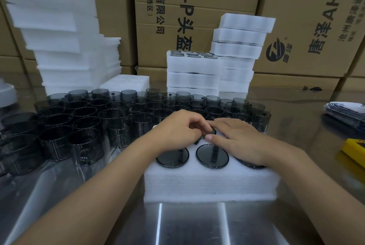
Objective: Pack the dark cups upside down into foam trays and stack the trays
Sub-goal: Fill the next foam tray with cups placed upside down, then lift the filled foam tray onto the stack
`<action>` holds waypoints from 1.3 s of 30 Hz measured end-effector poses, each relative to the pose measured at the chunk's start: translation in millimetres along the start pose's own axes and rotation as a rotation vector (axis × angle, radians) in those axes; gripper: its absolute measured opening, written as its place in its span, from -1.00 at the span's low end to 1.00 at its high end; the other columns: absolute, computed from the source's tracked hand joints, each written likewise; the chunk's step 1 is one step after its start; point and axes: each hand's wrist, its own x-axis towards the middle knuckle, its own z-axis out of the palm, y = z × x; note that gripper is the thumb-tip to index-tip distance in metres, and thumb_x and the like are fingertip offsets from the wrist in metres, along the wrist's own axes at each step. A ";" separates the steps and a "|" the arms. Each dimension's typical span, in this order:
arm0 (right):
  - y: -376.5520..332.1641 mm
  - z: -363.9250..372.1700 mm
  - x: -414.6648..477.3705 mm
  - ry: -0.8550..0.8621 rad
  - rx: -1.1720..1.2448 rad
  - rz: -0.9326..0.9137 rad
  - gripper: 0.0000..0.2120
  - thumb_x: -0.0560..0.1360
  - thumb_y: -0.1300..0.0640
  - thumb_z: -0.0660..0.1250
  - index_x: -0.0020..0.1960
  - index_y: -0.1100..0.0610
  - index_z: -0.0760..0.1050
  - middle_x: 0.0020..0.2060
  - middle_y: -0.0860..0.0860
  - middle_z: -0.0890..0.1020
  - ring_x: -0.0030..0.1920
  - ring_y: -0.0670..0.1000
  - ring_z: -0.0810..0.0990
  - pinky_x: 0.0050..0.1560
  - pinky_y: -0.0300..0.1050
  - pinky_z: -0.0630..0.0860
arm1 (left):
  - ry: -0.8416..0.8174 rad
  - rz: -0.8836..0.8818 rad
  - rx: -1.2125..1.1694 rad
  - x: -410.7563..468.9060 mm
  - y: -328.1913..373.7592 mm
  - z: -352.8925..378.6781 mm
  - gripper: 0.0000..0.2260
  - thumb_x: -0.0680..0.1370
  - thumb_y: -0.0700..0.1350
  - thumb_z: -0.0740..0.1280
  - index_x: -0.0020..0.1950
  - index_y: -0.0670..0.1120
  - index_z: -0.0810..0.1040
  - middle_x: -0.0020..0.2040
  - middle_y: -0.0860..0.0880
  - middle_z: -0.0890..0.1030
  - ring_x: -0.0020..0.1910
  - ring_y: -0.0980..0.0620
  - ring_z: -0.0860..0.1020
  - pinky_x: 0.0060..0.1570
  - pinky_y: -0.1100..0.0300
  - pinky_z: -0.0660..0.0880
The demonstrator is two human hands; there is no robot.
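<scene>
A white foam tray [209, 183] lies on the steel table right in front of me. Dark cups sit upside down in its holes; two round bases, one cup [172, 159] and another cup [212, 156], show in the near row. My left hand [175, 131] and my right hand [239, 139] meet over the tray's far row, fingers pressing on a dark cup [209, 132] that is mostly hidden beneath them. A third near-row base is partly under my right wrist. Many loose dark cups [87, 124] stand upright behind and left of the tray.
Filled foam trays [192, 71] stand stacked at the back, a taller stack [240, 47] beside them. Empty foam sheets [59, 33] pile up at back left. Cardboard boxes form the wall behind. A yellow object [354, 151] and a packet stack [346, 110] lie right.
</scene>
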 end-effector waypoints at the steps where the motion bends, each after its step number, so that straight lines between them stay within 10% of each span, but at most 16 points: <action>1: 0.0 -0.1 0.0 -0.001 -0.003 0.000 -0.44 0.56 -0.29 -0.04 0.53 -0.19 0.05 0.53 -0.09 0.14 0.52 -0.03 0.04 0.49 0.12 -0.02 | -0.002 -0.001 0.002 -0.1 0.4 0.2 -0.69 0.49 -0.31 0.31 -0.19 0.11 0.62 -0.16 0.09 0.68 -0.10 0.10 0.64 0.03 0.13 0.58; 13: 5.3 3.4 5.5 -0.020 -0.037 -0.020 -0.39 0.54 -0.33 -0.12 0.55 -0.17 0.00 0.52 -0.09 0.14 0.52 -0.01 0.04 0.49 0.16 -0.02 | 0.048 0.097 0.261 -1.3 -0.6 1.1 -0.81 0.49 -0.20 0.32 0.03 0.03 0.62 0.01 0.12 0.55 0.02 0.15 0.49 -0.08 0.42 0.36; 19: -3.2 -11.9 -8.9 0.162 0.022 -0.123 -0.49 0.54 -0.31 0.01 0.45 -0.21 0.25 0.25 -0.12 0.42 0.30 -0.08 0.30 0.37 -0.01 0.22 | 0.259 0.162 0.549 -21.4 15.8 -7.9 -0.87 0.49 0.04 0.28 -0.14 0.10 0.62 -0.39 0.16 0.49 -0.33 0.15 0.46 -0.24 0.19 0.35; 22: -9.3 -29.3 -38.1 0.080 0.085 -0.181 -0.47 0.39 -0.48 0.04 0.31 -0.35 0.34 -0.05 -0.23 0.50 0.00 -0.23 0.45 0.02 -0.23 0.41 | 0.088 0.047 0.411 -54.0 18.7 -26.1 -0.73 0.38 0.32 0.26 -0.18 0.18 0.60 -0.40 0.21 0.56 -0.41 0.23 0.50 -0.30 0.19 0.47; 24: -7.6 -26.7 -61.3 0.004 -0.108 -0.216 -0.34 0.29 -0.54 0.09 0.36 -0.40 0.20 0.12 -0.25 0.42 0.15 -0.20 0.41 0.10 -0.23 0.40 | -0.049 0.031 0.487 -77.9 14.3 -32.0 -0.57 0.26 0.41 0.27 0.03 0.26 0.55 -0.24 0.31 0.60 -0.25 0.32 0.53 -0.13 0.25 0.51; 29: -20.9 6.3 -100.0 0.235 -0.274 -0.150 -0.45 0.51 -0.19 0.19 0.43 -0.35 0.03 0.19 -0.21 0.25 0.12 -0.10 0.38 -0.05 -0.21 0.28 | -0.020 0.237 0.714 -108.3 1.4 -24.5 -0.38 0.43 0.10 0.44 0.43 0.29 0.27 0.21 0.26 0.49 0.09 0.24 0.35 0.04 0.57 0.09; 35: -24.3 -10.2 -115.5 0.334 -0.304 -0.216 -0.53 0.54 -0.12 0.15 0.39 -0.34 0.09 0.12 -0.14 0.39 0.10 -0.05 0.46 0.06 -0.22 0.37 | 0.038 0.589 0.946 -113.2 14.2 -36.3 -0.49 0.32 0.04 0.50 0.25 0.13 0.47 -0.07 0.20 0.60 -0.16 0.16 0.53 -0.15 0.30 0.30; 39: -17.8 -60.8 -102.4 0.514 -0.273 -0.231 -0.49 0.33 0.09 0.51 0.24 -0.13 0.48 -0.20 -0.05 0.54 -0.26 0.07 0.62 -0.37 -0.12 0.52 | 0.150 0.663 1.014 -75.4 50.1 -82.9 -0.61 0.43 -0.01 0.44 0.25 0.10 0.53 0.01 0.15 0.63 -0.07 0.11 0.58 -0.12 0.23 0.42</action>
